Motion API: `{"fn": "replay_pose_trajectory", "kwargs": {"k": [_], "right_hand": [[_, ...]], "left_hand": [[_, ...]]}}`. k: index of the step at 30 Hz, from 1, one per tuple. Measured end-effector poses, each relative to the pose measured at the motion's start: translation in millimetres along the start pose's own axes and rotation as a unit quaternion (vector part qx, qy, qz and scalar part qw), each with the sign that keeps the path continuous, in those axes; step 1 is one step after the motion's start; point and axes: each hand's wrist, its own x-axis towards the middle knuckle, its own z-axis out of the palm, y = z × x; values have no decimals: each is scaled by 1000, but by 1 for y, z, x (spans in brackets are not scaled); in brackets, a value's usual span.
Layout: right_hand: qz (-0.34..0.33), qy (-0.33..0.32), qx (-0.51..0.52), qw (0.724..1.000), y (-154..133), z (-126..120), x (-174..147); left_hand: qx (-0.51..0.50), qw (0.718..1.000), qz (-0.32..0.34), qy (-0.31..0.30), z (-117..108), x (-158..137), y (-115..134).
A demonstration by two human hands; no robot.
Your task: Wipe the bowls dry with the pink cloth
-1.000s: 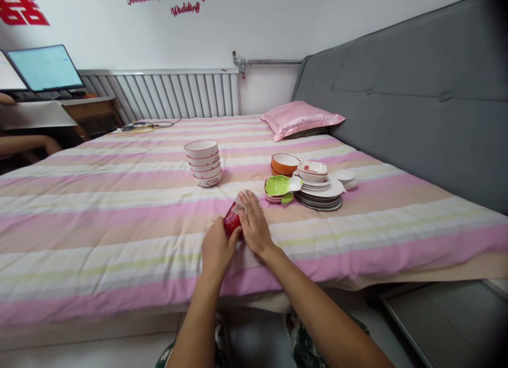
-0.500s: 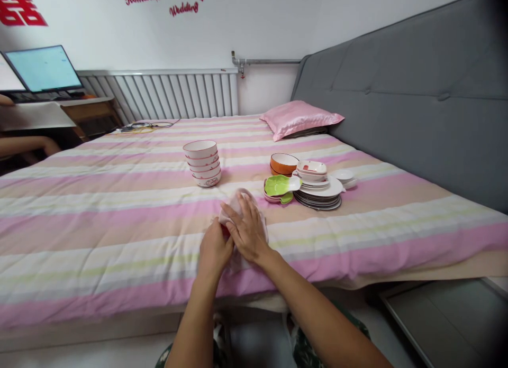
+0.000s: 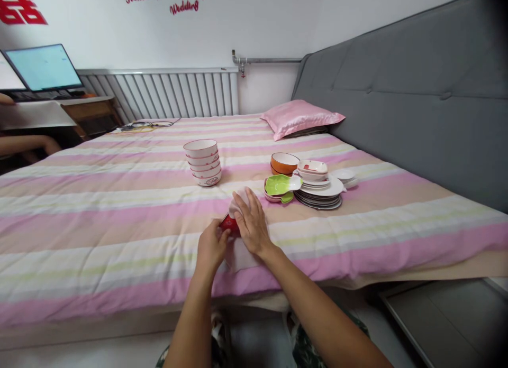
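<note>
Close to the bed's front edge, my left hand (image 3: 212,245) grips the left side of a glossy red dish (image 3: 228,223), thumb on its near side. Most of that dish is covered, so its full shape cannot be told. My right hand (image 3: 253,223) is closed over a pale pink cloth (image 3: 238,201) pressed against the dish, and more of the cloth hangs below it. Beyond my hands, to the left, stands a stack of white bowls (image 3: 202,163) with red rims. A green vegetable-shaped dish (image 3: 278,185) lies to the right, on top of pink ones.
Stacked plates (image 3: 319,200) carry small square dishes (image 3: 313,167), beside orange bowls (image 3: 283,161) and white spoons or small dishes (image 3: 346,178). A pink pillow (image 3: 301,117) lies near the grey headboard (image 3: 397,93). Cables (image 3: 146,126) lie at the far left; another person's arm (image 3: 27,144) shows near a desk.
My right hand has shifted slightly right and up with the cloth, away from my left hand. The red dish, mostly covered before, now shows between them.
</note>
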Motion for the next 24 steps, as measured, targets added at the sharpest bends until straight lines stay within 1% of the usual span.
{"fn": "replay_pose_trajectory", "kwargs": {"k": [4, 6, 9, 14, 18, 24], "right_hand": [[18, 2, 43, 999, 3, -1, 2], [22, 0, 59, 998, 3, -2, 2], [23, -3, 72, 997, 2, -3, 1], [14, -9, 76, 997, 0, -3, 1], [7, -11, 66, 998, -3, -5, 0], [-23, -10, 43, 999, -9, -8, -3]], "left_hand": [[-119, 992, 45, -20, 3, -2, 5], [-166, 985, 45, -26, 4, -2, 9], [-230, 972, 24, -28, 5, -2, 14], [-354, 935, -23, -22, 6, -5, 22], [-397, 917, -50, -6, 5, -6, 26], [-444, 892, -74, 43, 4, -6, 30]]}}
